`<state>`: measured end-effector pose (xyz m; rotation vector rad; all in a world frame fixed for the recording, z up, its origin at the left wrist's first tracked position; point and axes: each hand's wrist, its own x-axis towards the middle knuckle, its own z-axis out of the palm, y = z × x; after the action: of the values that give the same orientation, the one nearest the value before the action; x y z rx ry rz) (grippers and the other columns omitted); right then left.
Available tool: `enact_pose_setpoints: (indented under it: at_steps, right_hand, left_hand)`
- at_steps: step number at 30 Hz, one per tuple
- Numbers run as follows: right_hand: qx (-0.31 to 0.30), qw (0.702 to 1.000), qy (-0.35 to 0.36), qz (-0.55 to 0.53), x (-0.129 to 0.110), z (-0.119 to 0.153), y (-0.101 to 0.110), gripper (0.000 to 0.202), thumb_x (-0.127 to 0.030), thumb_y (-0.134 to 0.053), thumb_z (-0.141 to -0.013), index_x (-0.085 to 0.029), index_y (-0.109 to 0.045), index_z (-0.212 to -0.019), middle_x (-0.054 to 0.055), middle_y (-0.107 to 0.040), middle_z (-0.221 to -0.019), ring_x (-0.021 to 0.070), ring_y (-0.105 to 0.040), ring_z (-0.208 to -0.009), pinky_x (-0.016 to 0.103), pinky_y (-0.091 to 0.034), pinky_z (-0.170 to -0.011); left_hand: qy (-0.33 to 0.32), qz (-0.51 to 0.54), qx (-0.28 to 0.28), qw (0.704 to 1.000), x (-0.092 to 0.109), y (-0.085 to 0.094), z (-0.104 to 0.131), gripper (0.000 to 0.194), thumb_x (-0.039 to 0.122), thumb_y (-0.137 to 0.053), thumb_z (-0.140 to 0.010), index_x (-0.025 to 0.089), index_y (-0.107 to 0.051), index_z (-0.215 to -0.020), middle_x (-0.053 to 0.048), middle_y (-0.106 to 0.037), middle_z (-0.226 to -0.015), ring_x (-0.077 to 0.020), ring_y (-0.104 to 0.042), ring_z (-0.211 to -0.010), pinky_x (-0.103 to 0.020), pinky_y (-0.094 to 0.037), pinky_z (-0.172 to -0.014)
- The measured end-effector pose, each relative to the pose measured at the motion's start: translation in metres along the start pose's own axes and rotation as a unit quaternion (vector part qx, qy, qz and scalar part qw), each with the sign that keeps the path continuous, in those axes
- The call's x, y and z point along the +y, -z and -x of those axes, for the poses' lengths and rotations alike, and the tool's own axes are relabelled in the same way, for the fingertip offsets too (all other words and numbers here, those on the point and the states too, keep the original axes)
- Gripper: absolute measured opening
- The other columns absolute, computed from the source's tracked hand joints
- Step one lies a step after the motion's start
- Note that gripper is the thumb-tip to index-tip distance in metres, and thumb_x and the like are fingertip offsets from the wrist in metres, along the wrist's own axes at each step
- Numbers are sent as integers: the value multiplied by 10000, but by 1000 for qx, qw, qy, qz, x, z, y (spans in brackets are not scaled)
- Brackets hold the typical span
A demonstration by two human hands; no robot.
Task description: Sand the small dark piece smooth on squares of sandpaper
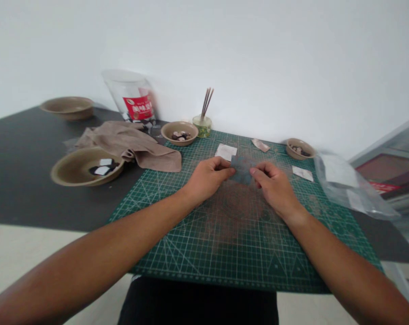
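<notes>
Between my two hands is a small grey-blue square sheet that looks like sandpaper (242, 169), held just above the cutting mat. My left hand (209, 175) pinches its left edge between thumb and fingers. On the opposite edge, my right hand (271, 183) has a similar pinch. Behind my left hand a white paper piece (226, 151) lies on the green cutting mat (238, 257). Reddish-brown dust is smeared over the mat below the hands. Another pale paper piece (302, 173) lies to the right of my right hand.
Bowls with small pieces stand at the left (67, 174), back (172, 134) and right (292, 151). A brown cloth (157, 155) overlaps the mat's left edge. Behind are a clear tub (118, 92), a reed diffuser (204, 127) and another bowl (68, 110). A plastic bag (367, 205) lies right.
</notes>
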<state>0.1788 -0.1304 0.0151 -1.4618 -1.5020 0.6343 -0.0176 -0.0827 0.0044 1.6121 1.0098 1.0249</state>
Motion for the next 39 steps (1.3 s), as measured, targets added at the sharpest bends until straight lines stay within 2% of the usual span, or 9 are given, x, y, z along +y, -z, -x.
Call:
enact_pose_setpoints:
  at_steps: [5,12,20,29,39]
  right_hand:
    - [8,999,-5,-31,-1,0,0,208,-396,-629,-892,-213,-634,-793,-42,-541,-641,141,-497,-621,293,-373,-629]
    - [-19,998,5,-57,-2,1,1,178,-367,-599,-915,-216,-620,-823,-44,-530,-646,138,-500,-624,292,-376,-640]
    - [-29,998,-7,-47,-3,1,0,174,-362,-603,-909,-220,-616,-810,-45,-535,-645,137,-500,-623,292,-371,-636]
    - [-19,998,-4,-54,-2,1,0,170,-370,-605,-908,-222,-622,-826,-46,-533,-651,140,-505,-629,297,-377,-642]
    - [-32,999,-5,-31,-4,1,0,186,-370,-604,-911,-215,-624,-810,-43,-546,-655,140,-511,-635,299,-376,-660]
  left_hand:
    - [18,33,-3,999,2,-2,2,179,335,-706,-784,162,-668,-814,30,-602,-649,-108,-503,-582,-256,-375,-589]
    - [60,132,-11,989,-2,-3,0,190,321,-717,-781,157,-657,-855,12,-647,-656,-112,-550,-601,-251,-416,-612]
    - [75,160,-12,984,-5,-3,-2,207,319,-730,-772,156,-675,-887,-8,-676,-665,-121,-595,-604,-243,-422,-590]
    - [83,164,-34,982,-7,-4,-2,191,319,-731,-771,169,-629,-833,15,-636,-654,-101,-556,-574,-229,-425,-563]
    - [75,158,-17,984,-8,-4,-2,185,318,-730,-767,178,-617,-814,46,-556,-643,-86,-503,-542,-228,-383,-535]
